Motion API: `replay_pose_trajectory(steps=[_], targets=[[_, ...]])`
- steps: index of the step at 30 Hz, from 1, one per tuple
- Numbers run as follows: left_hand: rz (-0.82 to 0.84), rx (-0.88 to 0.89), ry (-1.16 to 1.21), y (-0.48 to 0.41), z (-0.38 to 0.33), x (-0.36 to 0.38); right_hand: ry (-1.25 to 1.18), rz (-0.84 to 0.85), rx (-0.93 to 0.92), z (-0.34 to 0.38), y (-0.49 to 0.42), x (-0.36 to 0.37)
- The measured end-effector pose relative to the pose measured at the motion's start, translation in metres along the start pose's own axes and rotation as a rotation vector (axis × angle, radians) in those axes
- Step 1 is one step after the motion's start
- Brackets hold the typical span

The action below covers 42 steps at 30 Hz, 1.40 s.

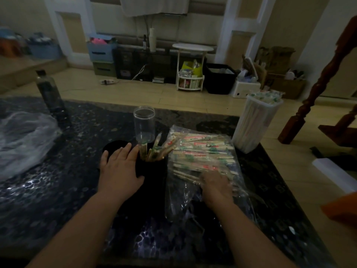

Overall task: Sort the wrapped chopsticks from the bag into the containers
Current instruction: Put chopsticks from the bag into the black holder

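A clear plastic bag (193,192) full of wrapped chopsticks (201,151) lies on the dark table, right of centre. My right hand (215,185) is inside the bag's mouth, fingers down among the chopsticks; whether it grips any is hidden. A black container (152,171) in the middle holds several wrapped chopsticks (154,149) standing up. My left hand (120,167) rests with straight fingers against the black container's left side. A clear empty jar (144,122) stands just behind it. A tall white container (255,122) at the right is packed with wrapped chopsticks.
A dark bottle (50,95) stands at the table's (58,190) far left, with crumpled clear plastic (23,140) in front of it. A second black round container (114,147) sits behind my left hand. A wooden post (316,89) rises past the table's right edge.
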<state>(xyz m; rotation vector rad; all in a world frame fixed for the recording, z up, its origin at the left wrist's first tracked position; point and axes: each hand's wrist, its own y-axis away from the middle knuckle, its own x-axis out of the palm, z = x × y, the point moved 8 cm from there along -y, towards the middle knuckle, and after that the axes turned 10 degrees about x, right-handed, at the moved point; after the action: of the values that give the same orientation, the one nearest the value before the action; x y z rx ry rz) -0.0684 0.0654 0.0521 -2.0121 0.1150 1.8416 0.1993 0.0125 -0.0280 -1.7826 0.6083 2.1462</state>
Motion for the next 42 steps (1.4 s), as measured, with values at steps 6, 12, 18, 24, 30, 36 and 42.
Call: replay_pose_trajectory(steps=[6, 12, 18, 24, 30, 36, 42], targets=[[0.008, 0.001, 0.007, 0.0, 0.001, 0.0, -0.039, -0.001, 0.005, 0.002, 0.0, -0.003], [0.011, -0.001, 0.009, 0.0, 0.0, -0.001, 0.002, 0.075, 0.047, 0.002, 0.0, 0.005], [0.026, -0.009, 0.005, -0.001, -0.001, -0.002, -0.019, 0.091, 0.052, 0.0, 0.002, 0.002], [0.027, -0.007, 0.006, 0.0, -0.001, -0.002, -0.084, 0.073, 0.065, 0.001, 0.004, -0.003], [0.03, -0.01, -0.004, 0.0, -0.002, -0.003, -0.074, -0.017, 0.055, -0.001, 0.01, -0.015], [0.011, -0.007, 0.006, 0.0, -0.002, -0.003, -0.047, -0.02, 0.025, 0.002, 0.017, -0.03], [0.024, -0.007, -0.003, -0.001, 0.0, 0.0, 0.007, 0.128, -0.012, 0.01, 0.02, -0.041]])
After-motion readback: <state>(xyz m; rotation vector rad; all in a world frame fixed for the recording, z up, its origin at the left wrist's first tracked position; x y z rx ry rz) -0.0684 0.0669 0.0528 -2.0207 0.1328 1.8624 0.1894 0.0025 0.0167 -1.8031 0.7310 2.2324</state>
